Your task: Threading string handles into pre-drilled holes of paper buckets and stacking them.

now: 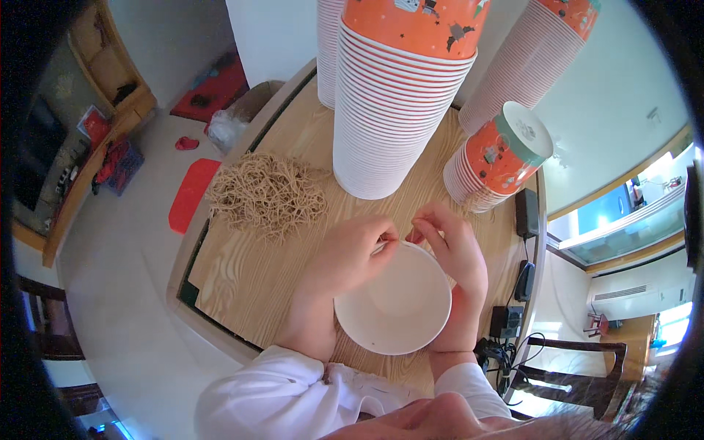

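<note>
The paper bucket (396, 301), white inside, sits open-mouthed by the near edge of the table (235, 293), between the wearer's forearms; whether its base rests on the tabletop is hidden. The likeliest trouble is a tip or swing toward that near edge, since both hands work at 1 stretch of the far rim and uneven pressure there would turn it. A hard tug could also crease or tear the thin rim. Just beyond the fingers, toward the far edge, the tall bucket stack (389, 132) looks top-heavy, so a forward knock could topple it. The loose brown cord heap (268, 194) near the left edge might tangle if a sleeve drags through. Of the 2 hands, the left hand (359, 253) is nearly closed, thumb and forefinger pinching the rim. The right hand (451, 246) is curled, its fingertips gathered at the rim just beside; whether they grip it or something thin, I cannot tell.
</note>
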`<state>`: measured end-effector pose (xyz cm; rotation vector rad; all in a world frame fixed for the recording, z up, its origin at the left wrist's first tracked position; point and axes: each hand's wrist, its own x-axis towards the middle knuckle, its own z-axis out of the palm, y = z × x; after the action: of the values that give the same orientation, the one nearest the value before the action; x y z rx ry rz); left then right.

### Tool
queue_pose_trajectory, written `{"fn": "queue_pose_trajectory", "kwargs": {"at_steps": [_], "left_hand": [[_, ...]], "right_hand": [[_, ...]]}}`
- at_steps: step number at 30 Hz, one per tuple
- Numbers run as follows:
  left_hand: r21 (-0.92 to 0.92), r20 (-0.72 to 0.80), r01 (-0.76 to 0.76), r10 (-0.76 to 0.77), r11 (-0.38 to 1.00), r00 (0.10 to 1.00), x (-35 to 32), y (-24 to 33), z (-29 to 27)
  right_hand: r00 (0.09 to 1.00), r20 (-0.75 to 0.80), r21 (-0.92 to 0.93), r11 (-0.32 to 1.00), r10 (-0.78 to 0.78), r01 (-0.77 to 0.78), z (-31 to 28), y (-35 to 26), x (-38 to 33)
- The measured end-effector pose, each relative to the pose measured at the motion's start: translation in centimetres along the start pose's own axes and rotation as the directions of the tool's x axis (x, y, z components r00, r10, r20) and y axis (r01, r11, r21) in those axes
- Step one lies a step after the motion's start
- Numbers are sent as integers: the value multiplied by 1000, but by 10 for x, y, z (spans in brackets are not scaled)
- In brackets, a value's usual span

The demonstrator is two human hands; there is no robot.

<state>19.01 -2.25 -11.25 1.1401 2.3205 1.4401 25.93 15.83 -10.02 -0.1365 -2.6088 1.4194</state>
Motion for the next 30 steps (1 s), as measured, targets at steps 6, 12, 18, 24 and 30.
{"fn": "queue_pose_trajectory", "kwargs": {"at_steps": [6, 12, 18, 24, 30], "left_hand": [[-309, 187, 131, -75, 942, 979, 16, -36, 10], [-649, 282, 153, 48, 745, 958, 35, -59, 24], [-916, 345, 320, 70, 240, 936, 36, -96, 63], [-953, 300, 297, 72, 54, 951, 37, -100, 79], [-897, 423, 420, -7, 139, 906, 38, -100, 86]], "right_hand": [[987, 158, 22, 1000, -3, -1, 0, 22, 10], [983, 184, 149, 989, -28, 0, 3, 40, 14], [987, 151, 114, 990, 62, -79, 10, 46, 21], [986, 102, 82, 987, 133, -142, 12, 48, 23], [982, 88, 77, 982, 164, -171, 14, 49, 26]]}}
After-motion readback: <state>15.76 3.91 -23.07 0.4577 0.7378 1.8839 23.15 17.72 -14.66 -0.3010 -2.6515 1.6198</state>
